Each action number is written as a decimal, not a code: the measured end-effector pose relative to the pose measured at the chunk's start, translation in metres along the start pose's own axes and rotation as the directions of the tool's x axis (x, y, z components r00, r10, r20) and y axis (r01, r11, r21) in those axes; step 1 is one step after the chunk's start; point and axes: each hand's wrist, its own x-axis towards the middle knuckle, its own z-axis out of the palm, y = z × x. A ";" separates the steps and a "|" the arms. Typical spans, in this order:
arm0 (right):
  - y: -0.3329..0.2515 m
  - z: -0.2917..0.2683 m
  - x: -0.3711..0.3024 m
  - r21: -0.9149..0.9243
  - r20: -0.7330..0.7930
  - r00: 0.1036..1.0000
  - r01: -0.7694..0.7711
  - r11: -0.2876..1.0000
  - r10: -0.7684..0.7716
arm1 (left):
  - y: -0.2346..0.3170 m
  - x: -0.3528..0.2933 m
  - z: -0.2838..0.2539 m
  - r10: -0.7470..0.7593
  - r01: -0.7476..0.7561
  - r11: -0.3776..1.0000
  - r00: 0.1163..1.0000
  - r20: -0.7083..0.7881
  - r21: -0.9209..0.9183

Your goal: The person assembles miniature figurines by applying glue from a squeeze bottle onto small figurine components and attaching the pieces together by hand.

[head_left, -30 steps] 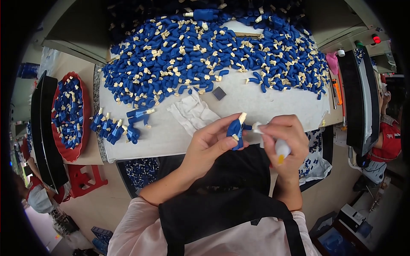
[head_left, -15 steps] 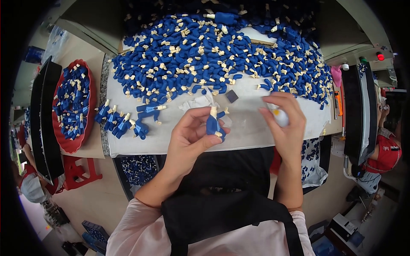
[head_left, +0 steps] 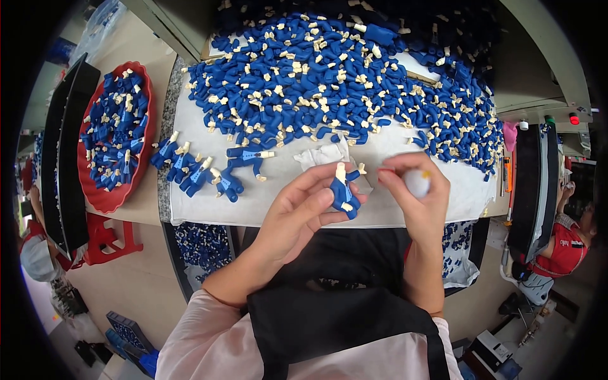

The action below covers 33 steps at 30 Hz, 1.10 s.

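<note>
At frame centre, the left hand (head_left: pixel 303 206) pinches a blue, cream-necked, plastic-looking figurine (head_left: pixel 342 191); presumably light, stiff; grip torso, spare arms. Right hand (head_left: pixel 425 201) encloses a white, rounded bottle (head_left: pixel 417 183).

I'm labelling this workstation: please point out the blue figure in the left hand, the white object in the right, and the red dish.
Blue figure (head_left: pixel 341 192): head view, on its torso.
White object (head_left: pixel 417 183): head view, on its rounded surface.
Red dish (head_left: pixel 109 201): head view, on its bare near end.

The right hand (head_left: pixel 425 202) has come closer to the figure (head_left: pixel 342 192) since half a second ago; the left hand's (head_left: pixel 292 218) thumb (head_left: pixel 318 202) has shifted from the figure's lower front to its left edge.
</note>
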 end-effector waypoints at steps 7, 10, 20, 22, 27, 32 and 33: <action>-0.018 0.005 -0.016 0.490 0.100 0.977 -0.215 0.845 0.190 | -0.010 0.003 0.002 -0.027 0.027 1.000 1.000 -0.002 -0.002; -0.018 0.005 -0.018 0.476 0.118 0.971 -0.237 0.847 0.206 | -0.014 0.003 0.005 0.019 -0.016 0.996 0.999 -0.034 0.091; -0.013 0.005 -0.017 0.455 0.057 0.995 -0.096 0.885 0.079 | -0.013 0.006 0.007 -0.013 0.015 0.978 1.000 -0.009 0.207; -0.014 0.004 -0.019 0.430 0.061 0.993 -0.120 0.895 0.104 | -0.013 0.006 0.007 -0.032 0.038 0.978 0.999 -0.030 0.204; -0.014 0.004 -0.018 0.409 0.059 0.996 -0.085 0.909 0.066 | -0.013 0.004 0.010 -0.025 0.032 0.976 0.999 -0.034 0.215; -0.010 0.006 -0.022 0.395 0.052 0.998 -0.043 0.917 0.025 | -0.014 0.002 0.013 -0.016 0.025 0.981 0.999 -0.051 0.193; -0.012 0.006 -0.022 0.422 0.042 0.997 -0.070 0.904 0.058 | -0.014 0.001 0.013 -0.015 0.024 0.981 0.999 -0.048 0.194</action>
